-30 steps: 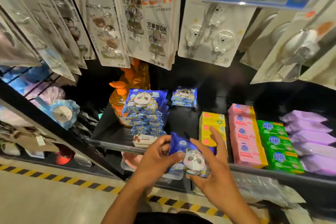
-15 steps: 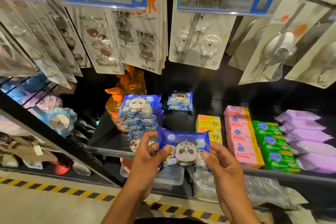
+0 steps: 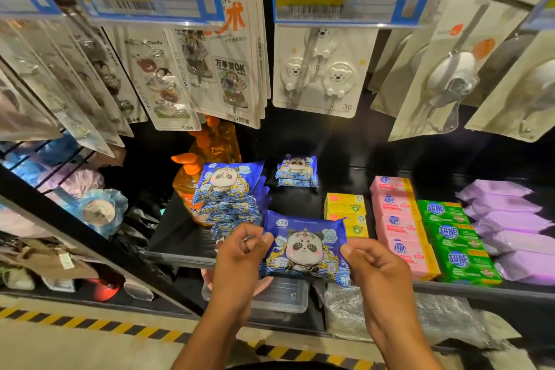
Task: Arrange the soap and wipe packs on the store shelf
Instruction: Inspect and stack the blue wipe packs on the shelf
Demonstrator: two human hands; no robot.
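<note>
Pinching the blue panda wipe pack [image 3: 304, 249] by its two short ends, the person's left hand [image 3: 240, 252] and right hand [image 3: 375, 267] each have thumb and curled fingers closed on the wrapper's edge. The pack hangs face-up in the air over the front lip of the shelf [image 3: 180, 237]. It sits between the leaning stack of matching packs [image 3: 229, 198] on its left and the yellow soap boxes [image 3: 345, 204] on its right. The pack looks light and soft, a pliant film pouch over damp tissue, so it will probably sag in the middle if carried by one end only. The glossy wrapper seems likely to slip under a loose pinch. The crimped end seams give thin but sure purchase for steering. For setting it down, a hold across the padded body looks steadier. The pink soap boxes [image 3: 396, 219] and green soap boxes [image 3: 450, 234] further right appear stiff and square-edged. They are probably heavier for their size and best taken by their long sides.
</note>
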